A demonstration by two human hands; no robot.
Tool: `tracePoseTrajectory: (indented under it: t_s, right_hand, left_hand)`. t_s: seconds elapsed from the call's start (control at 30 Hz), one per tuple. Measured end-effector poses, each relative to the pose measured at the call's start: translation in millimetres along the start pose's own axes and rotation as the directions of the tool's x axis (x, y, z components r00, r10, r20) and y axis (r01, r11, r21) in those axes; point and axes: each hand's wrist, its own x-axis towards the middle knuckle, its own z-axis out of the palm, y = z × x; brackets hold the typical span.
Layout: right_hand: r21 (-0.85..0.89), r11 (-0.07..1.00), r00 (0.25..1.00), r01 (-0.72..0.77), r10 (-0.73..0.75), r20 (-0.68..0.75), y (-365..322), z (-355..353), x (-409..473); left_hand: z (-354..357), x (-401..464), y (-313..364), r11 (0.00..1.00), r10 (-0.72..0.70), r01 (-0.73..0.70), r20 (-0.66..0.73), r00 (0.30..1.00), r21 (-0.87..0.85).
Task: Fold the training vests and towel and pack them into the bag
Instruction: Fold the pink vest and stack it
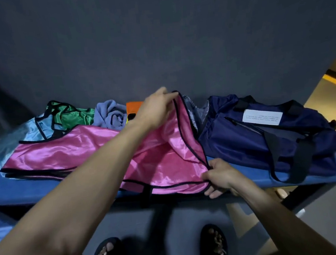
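A shiny pink vest (96, 147) with black trim lies spread across the blue bench (27, 190). My left hand (157, 108) pinches its far right corner and lifts it off the bench. My right hand (221, 176) grips its near right corner at the bench's front edge. Behind the pink vest lie a light blue vest (26, 134), a green vest (75, 115), a crumpled lilac towel (112, 115) and a bit of orange cloth (134, 107). The navy bag (264, 140) sits at the right, its black strap hanging over the front.
A dark wall stands right behind the bench. Grey cloth (194, 111) shows between the pink vest and the bag. My feet in sandals (212, 242) stand on the floor below the bench's front edge. Lit floor lies to the right.
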Motion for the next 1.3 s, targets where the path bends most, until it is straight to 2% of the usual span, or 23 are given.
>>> tracePoseTrajectory:
  t_s: [0.17, 0.33, 0.43, 0.5, 0.57, 0.63, 0.77, 0.8, 0.83, 0.93, 1.1, 1.3]
  right_hand:
    - [-0.058, 0.998, 1.0, 0.007, -0.008, -0.009, 0, 3, -2]
    - [-0.108, 0.991, 0.977, 0.076, -0.095, -0.191, 2, -1, 2]
    - [-0.137, 0.985, 0.948, 0.103, -0.139, -0.286, 2, -6, 5]
    - [-0.241, 0.965, 0.941, 0.099, -0.17, -0.293, 2, -9, 5]
    - [-0.419, 0.904, 0.926, 0.088, -0.229, -0.301, 0, -8, 5]
    - [-0.498, 0.853, 0.865, 0.157, -0.362, -0.347, -7, -3, 5]
    - [-0.578, 0.734, 0.634, 0.356, -0.644, -0.427, -35, 12, 3]
    - [-0.6, 0.707, 0.604, 0.375, -0.677, -0.42, -39, 15, 4]
    - [-0.61, 0.696, 0.608, 0.378, -0.683, -0.404, -42, 17, 6]
    - [-0.623, 0.718, 0.711, 0.311, -0.611, -0.348, -47, 23, 13]
    - [-0.599, 0.774, 0.716, 0.206, -0.537, -0.446, -50, 23, 29]
    - [-0.421, 0.87, 0.776, 0.257, -0.446, -0.447, -50, 19, 42]
  left_hand:
    - [10, -13, 0, 0.996, 0.082, -0.082, 0.004, 0.997, -0.043]
    - [4, -13, -6, 0.995, 0.089, -0.085, 0.075, 0.993, -0.054]
    - [-5, -15, -9, 0.993, 0.041, -0.034, 0.066, 0.997, -0.11]
    - [-12, -14, -12, 0.991, 0.03, -0.021, 0.068, 0.997, -0.129]
    - [-22, -15, -12, 0.992, 0.087, -0.079, 0.076, 0.993, -0.1]
    - [-31, -15, -10, 0.989, 0.14, -0.135, 0.083, 0.987, -0.067]
    - [-42, -13, -7, 0.976, 0.214, -0.211, 0.055, 0.975, -0.049]
    - [-43, -12, -8, 0.975, 0.217, -0.215, 0.044, 0.975, -0.049]
    - [-45, -11, -9, 0.976, 0.214, -0.212, 0.037, 0.976, -0.048]
    - [-49, -9, -12, 0.979, 0.202, -0.201, 0.038, 0.979, -0.037]
    - [-53, -10, -11, 0.975, 0.217, -0.215, 0.029, 0.976, -0.048]
    - [-58, -11, -13, 0.973, 0.227, -0.226, 0.03, 0.973, -0.051]
